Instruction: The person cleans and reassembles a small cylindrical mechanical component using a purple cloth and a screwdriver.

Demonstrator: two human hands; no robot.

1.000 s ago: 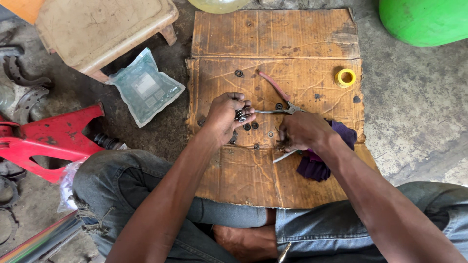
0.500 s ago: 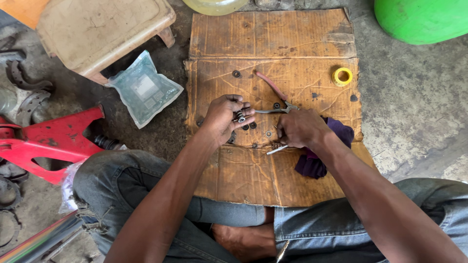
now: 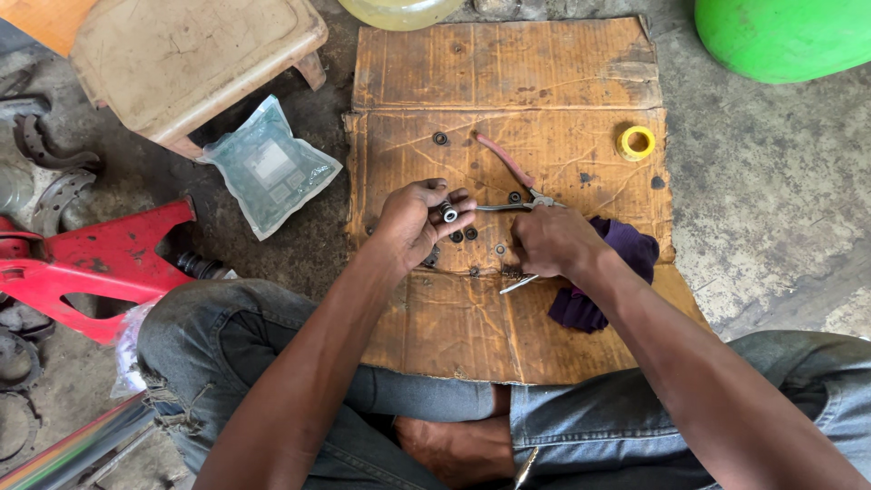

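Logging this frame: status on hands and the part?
Left hand pinches a small round metal part in its fingers. Right hand grips pliers, nose at the part. Loose small rings on cardboard beneath.

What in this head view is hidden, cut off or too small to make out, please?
- Pliers: one handle hidden under the right hand.
- Small round part: too small to identify, in the left hand.
- Green container: cut off by the top edge.

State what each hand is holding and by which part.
The left hand pinches a small round metal part by its rim between the fingertips. The right hand grips the red-handled pliers by a handle, jaws pointing toward that part.
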